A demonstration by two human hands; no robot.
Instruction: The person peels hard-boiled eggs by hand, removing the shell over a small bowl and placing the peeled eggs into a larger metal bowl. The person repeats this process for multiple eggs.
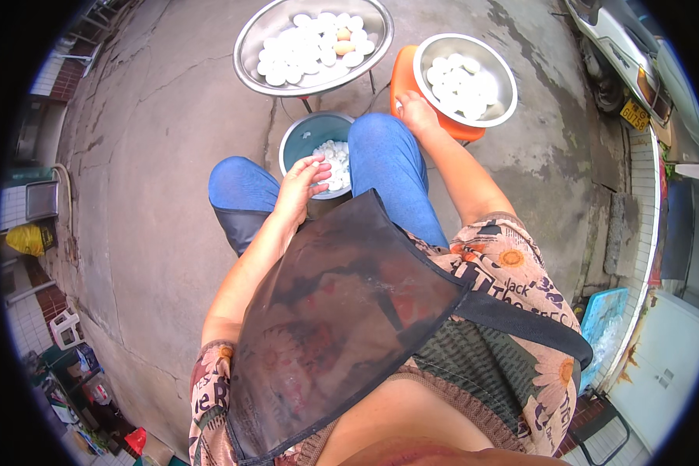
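Observation:
My left hand (pixel 306 177) hovers over the near side of a blue-grey bucket (pixel 296 143), fingers apart. White eggshell pieces (pixel 339 163) lie in the bucket, which stands between my knees. Beside the left edge of an orange stool (pixel 405 70), my right hand (pixel 417 113) curls around something white, apparently an egg (pixel 399 106), mostly hidden by the fingers. On that stool sits a steel bowl (pixel 509 87) of peeled white eggs (pixel 457 84). Farther out, a larger steel basin (pixel 240 58) holds many white eggs (pixel 291 52) and a couple of brown ones (pixel 343 48).
Thin metal legs (pixel 307 105) show under the large basin. Cracked concrete (pixel 151 145) surrounds me. A white vehicle (pixel 623 52) is parked at upper right, near a blue crate (pixel 603 326). A small white stool (pixel 67 328) and clutter line the left side.

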